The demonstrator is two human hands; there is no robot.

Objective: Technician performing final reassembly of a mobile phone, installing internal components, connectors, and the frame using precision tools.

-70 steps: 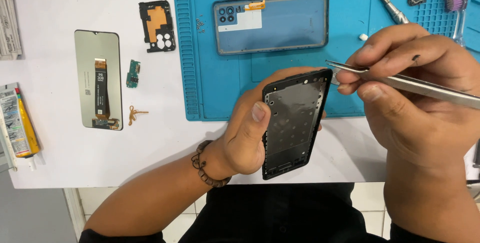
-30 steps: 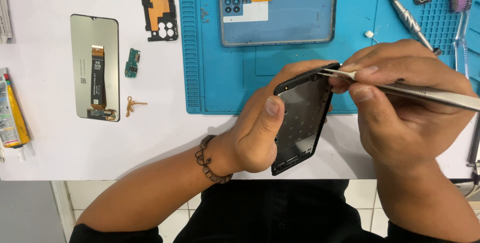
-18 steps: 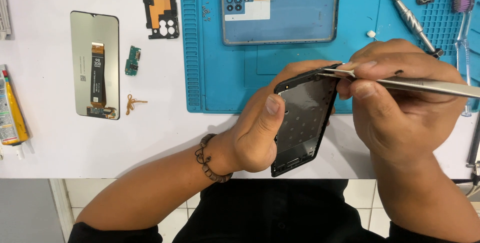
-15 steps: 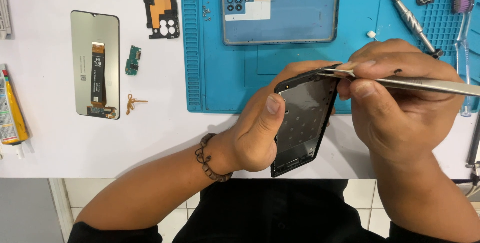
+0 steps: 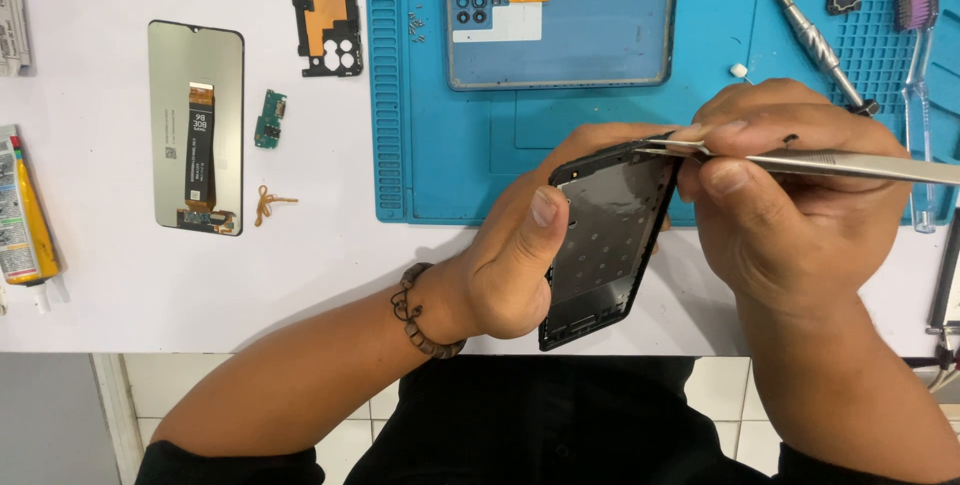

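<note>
- Two hands busy: left hand [image 5: 520, 255] grips black phone frame [image 5: 610, 235], tilted up for access.
- right hand [image 5: 790, 195] pinches tweezers [image 5: 830, 163], tips at frame's 12 o'clock edge.

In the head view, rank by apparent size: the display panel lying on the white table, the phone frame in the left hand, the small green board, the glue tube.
1. Display panel and phone frame: alike; the frame is held nearer, so unsure.
2. Glue tube, partly cropped.
3. Green board.
</note>
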